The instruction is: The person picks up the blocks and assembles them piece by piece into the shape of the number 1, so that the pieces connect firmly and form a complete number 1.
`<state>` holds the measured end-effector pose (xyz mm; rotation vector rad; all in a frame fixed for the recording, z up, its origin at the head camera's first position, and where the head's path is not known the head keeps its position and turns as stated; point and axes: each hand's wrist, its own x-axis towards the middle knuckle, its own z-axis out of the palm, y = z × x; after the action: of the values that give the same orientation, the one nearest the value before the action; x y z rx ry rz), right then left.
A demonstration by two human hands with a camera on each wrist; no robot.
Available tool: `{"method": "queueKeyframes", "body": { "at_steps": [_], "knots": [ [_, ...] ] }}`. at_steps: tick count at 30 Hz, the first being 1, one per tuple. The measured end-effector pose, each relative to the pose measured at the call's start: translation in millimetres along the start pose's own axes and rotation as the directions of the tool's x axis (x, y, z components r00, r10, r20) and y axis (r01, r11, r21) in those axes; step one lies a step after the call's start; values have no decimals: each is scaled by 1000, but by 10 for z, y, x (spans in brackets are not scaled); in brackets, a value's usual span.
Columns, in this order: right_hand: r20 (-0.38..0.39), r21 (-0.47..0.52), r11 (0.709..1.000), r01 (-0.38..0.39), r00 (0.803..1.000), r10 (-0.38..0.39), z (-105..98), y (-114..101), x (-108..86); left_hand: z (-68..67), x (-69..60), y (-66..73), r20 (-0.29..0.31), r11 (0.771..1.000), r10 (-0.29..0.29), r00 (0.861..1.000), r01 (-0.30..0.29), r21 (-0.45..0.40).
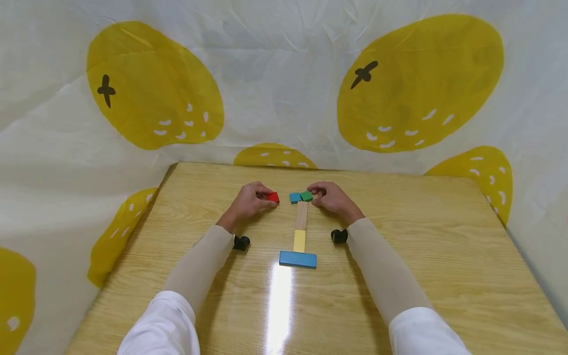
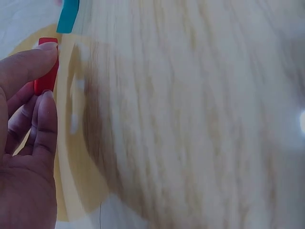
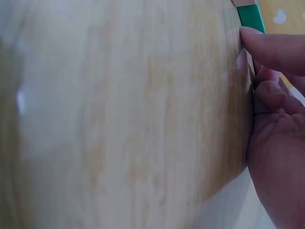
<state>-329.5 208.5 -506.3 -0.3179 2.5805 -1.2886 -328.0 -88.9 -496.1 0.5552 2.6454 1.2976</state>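
Note:
Between thumb and fingers, my left hand [image 1: 252, 199] pinches a red block [image 1: 272, 197], held left of a blue block [image 1: 295, 198]. In the left wrist view the thumb lies over the red block [image 2: 46, 67]. A green block [image 1: 306, 196] sits slightly turned beside the blue one. My right hand [image 1: 332, 197] holds the green block's right end with curled fingers and thumb; the right wrist view shows the thumb tip against the green block [image 3: 251, 19]. Below these two blocks, a plain wooden block [image 1: 301, 215], a yellow block [image 1: 299, 241] and a long blue block [image 1: 298, 259] form a column.
The blocks lie on a wood-grain table [image 1: 443, 256], its far edge close behind the hands. A white cloth with yellow shapes [image 1: 279, 74] hangs behind and at the sides. Black wrist cameras [image 1: 339, 236] sit under both forearms. Glare marks the table's front middle.

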Motion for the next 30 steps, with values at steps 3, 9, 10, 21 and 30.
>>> {"method": "queueKeyframes", "body": {
  "at_steps": [3,9,10,21,30],
  "knots": [
    [3,5,1000,0,1000,0,-17,-9,3,2,15,15,-3,1000,5,1000,-5,7],
    [3,16,1000,2,1000,-2,-28,-11,-2,23,32,31,-2,1000,16,1000,-16,5],
    [3,17,1000,1,1000,-1,-26,-9,-5,30,32,37,1,1000,13,1000,-13,2],
    [-2,23,1000,2,1000,-2,-11,12,-4,96,21,104,2,1000,6,1000,-6,8],
    [-2,9,1000,-1,1000,1,3,11,-4,152,49,101,6,999,42,999,-42,25]
  ]
}}
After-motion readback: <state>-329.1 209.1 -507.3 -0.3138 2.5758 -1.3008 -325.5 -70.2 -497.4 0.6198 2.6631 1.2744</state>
